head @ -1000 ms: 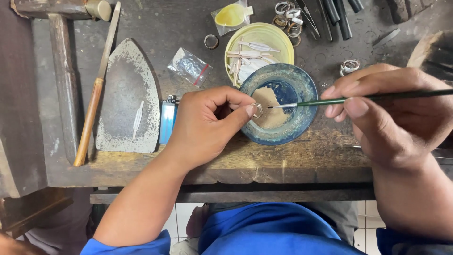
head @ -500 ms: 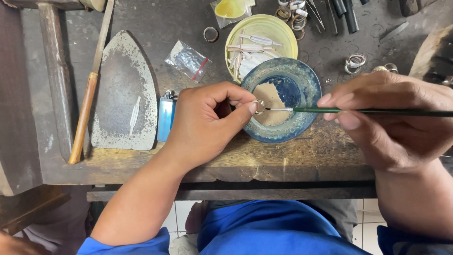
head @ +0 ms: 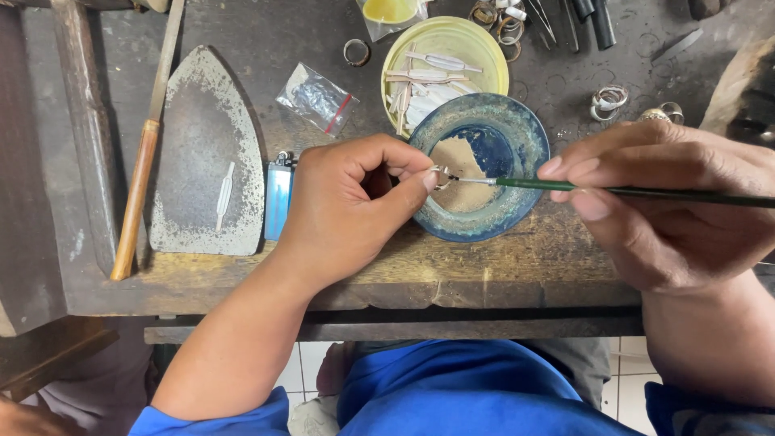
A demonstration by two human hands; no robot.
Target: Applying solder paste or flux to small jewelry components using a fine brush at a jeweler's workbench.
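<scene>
Left hand [head: 355, 202] pinches a small ring [head: 441, 178] over the blue dish [head: 517, 206]. Right hand [head: 670, 202] grips a green brush [head: 613, 190], tip touching the ring. Coating looks underway, not finished; more rings [head: 607, 100] wait beyond.

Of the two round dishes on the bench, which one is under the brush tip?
The blue dish, nearer the person, with brownish paste inside. The brush tip is over it; the yellow dish behind holds pale strips.
</scene>
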